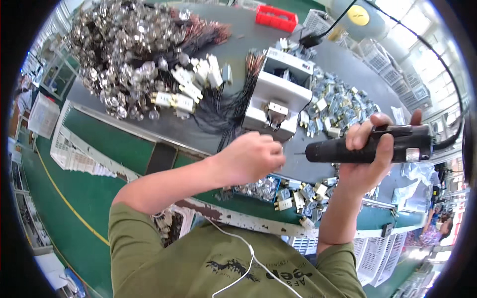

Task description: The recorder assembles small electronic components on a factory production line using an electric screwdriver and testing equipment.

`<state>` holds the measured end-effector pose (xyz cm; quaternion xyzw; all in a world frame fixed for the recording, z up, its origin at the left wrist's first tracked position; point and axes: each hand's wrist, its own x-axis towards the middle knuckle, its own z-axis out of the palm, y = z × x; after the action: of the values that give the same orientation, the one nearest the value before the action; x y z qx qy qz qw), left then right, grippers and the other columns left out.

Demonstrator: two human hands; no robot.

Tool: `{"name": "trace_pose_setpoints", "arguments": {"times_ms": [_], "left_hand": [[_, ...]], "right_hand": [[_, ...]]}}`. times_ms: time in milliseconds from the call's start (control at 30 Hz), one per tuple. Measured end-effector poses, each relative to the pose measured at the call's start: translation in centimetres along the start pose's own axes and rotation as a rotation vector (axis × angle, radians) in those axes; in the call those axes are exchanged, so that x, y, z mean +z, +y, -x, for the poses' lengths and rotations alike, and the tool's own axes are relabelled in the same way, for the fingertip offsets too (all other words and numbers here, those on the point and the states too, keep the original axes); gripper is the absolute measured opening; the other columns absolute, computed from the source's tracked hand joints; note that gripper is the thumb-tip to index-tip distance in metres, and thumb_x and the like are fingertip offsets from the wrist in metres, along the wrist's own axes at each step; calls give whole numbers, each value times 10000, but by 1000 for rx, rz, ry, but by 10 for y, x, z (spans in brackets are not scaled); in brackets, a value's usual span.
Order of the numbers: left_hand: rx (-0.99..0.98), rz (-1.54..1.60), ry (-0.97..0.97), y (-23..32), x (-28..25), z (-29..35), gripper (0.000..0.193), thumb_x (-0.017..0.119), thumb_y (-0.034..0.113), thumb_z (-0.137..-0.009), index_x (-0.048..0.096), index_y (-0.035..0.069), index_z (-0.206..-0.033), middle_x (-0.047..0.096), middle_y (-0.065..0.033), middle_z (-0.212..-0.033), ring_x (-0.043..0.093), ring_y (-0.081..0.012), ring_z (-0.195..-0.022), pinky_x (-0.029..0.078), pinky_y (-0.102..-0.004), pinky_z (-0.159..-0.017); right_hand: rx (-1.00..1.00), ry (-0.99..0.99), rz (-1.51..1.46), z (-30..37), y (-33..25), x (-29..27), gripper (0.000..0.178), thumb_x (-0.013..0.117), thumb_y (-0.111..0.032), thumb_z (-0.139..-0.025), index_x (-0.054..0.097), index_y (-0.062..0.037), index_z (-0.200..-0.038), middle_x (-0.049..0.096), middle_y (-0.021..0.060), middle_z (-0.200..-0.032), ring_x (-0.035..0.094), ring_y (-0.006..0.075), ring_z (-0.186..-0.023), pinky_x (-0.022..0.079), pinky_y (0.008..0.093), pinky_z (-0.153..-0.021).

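My right hand (370, 144) is wrapped round a black electric screwdriver (328, 150), which lies level with its thin bit pointing left. A cable leaves its back end and curves upward. My left hand (256, 158) is closed with fingers pressed together, just left of the bit; whatever it holds is hidden. Just beyond the left hand stands a white and grey bench fixture (283, 84). A small white block with metal parts (277, 111) sits at its near side. Black wires (218, 114) with coppery ends run along the fixture's left side.
A large heap of clear round parts (129, 44) covers the far left, with white plug-like blocks (181, 87) beside it. Loose small housings (338, 102) lie right of the fixture. Nearer are a blue tray of small metal parts (276, 188) and more housings (303, 198). A red bin (276, 18) stands far back.
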<state>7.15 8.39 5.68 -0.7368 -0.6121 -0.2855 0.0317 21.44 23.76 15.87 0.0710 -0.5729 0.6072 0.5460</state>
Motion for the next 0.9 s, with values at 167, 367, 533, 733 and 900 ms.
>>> {"name": "trace_pose_setpoints", "arguments": {"times_ms": [167,367,533,733,900], "left_hand": [[-293,-158,-13,-33,-83,-90,232,698,331,-887,734,111,-947,712,-75,-896,710,-301,-864,562,-444,-765],[-566,-371,167,-166,-122,-158,285,670,344,-943,712,122,-1117,732,-116,-1144,694,-289,-1097,543,-428,-929],[-556,-105,265,-137,-112,-98,257,681,312,-942,709,114,-1103,724,-106,-1126,696,-305,-1035,545,-419,-887],[-246,96,217,-67,-69,-37,165,703,130,-935,714,88,-1094,694,-96,-967,674,-279,-898,540,-385,-793],[-137,83,116,-41,-37,-3,189,724,179,-912,684,90,-1074,679,-75,-963,676,-278,-915,545,-399,-807]], "right_hand": [[57,34,136,3,-6,-13,819,629,-138,-998,103,-141,-1625,656,164,-1091,589,157,-664,506,313,-587],[137,51,151,5,-5,-5,871,678,-135,-971,107,-116,-1630,643,152,-1087,608,167,-677,529,319,-603],[185,-27,228,20,-9,-23,981,766,-367,-931,126,-101,-1625,639,172,-1120,636,178,-738,551,321,-653],[293,-86,14,14,8,-30,975,499,-724,-958,153,-99,-1621,589,262,-1282,655,276,-882,556,411,-761],[185,-165,-95,-9,11,-25,742,415,-599,-1047,293,-90,-1573,560,288,-1340,614,350,-984,500,498,-878]]}}
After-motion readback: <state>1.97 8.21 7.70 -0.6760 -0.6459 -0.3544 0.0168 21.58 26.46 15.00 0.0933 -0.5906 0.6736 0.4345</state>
